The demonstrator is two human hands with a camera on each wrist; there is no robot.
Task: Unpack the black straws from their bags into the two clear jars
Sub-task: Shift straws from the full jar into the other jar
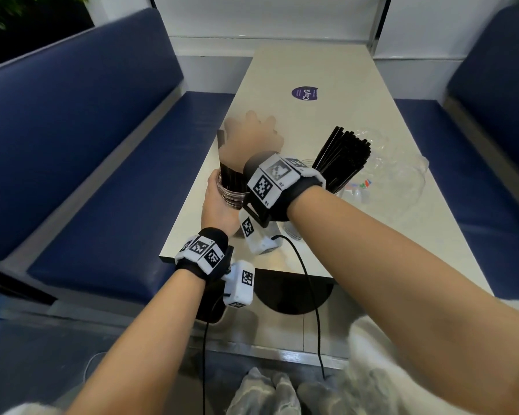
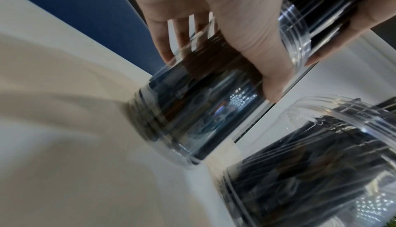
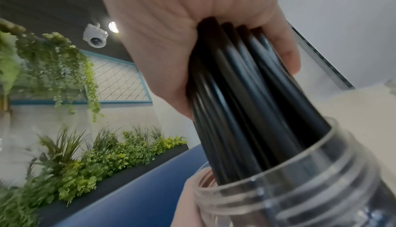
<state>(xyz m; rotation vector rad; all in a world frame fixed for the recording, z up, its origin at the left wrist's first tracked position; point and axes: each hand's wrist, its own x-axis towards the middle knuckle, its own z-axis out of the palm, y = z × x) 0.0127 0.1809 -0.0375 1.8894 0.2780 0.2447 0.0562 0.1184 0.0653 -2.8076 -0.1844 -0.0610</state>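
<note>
Straws [image 3: 246, 112] stand bunched in the near jar [image 1: 231, 194], my right hand [image 1: 252, 139] clenched round their tops; my left hand [image 1: 218, 208] grips that jar; the second jar [image 2: 321, 163] already looks filled; empty bags [image 1: 402, 175] lie beside it; nearly finished, I judge.

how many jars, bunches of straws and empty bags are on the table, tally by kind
clear jars: 2, the near jar gripped by the left hand and the far jar
bunches of black straws: 2, one in the near jar under the right hand, one in the far jar
empty clear bags: 1 crumpled heap; whether it is more than one bag is unclear
total: 5
</note>
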